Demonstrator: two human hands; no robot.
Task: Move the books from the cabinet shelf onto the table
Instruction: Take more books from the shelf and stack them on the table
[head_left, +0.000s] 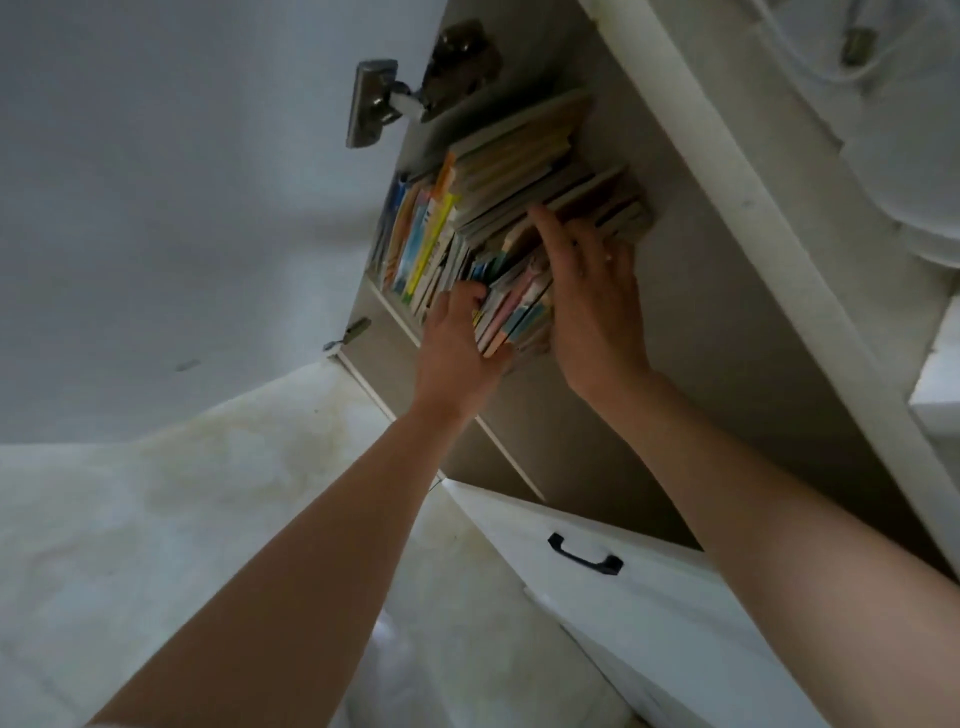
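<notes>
Many thin, colourful books stand packed on a high cabinet shelf (395, 312), seen from below. A bunch of these books (514, 306) sticks out past the shelf edge between my two hands. My left hand (462, 348) grips the bunch from its left side, fingers curled over the spines. On the bunch's right side my right hand (587, 291) presses flat, fingers stretched up along the books. More books (421, 234) stay upright to the left, and a leaning stack (519, 156) lies above them. No table is in view.
The open cabinet door (182, 182) hangs at the left on a metal hinge (379, 101). A white door with a black handle (584, 556) is below the shelf. The white cabinet frame (727, 182) runs along the right.
</notes>
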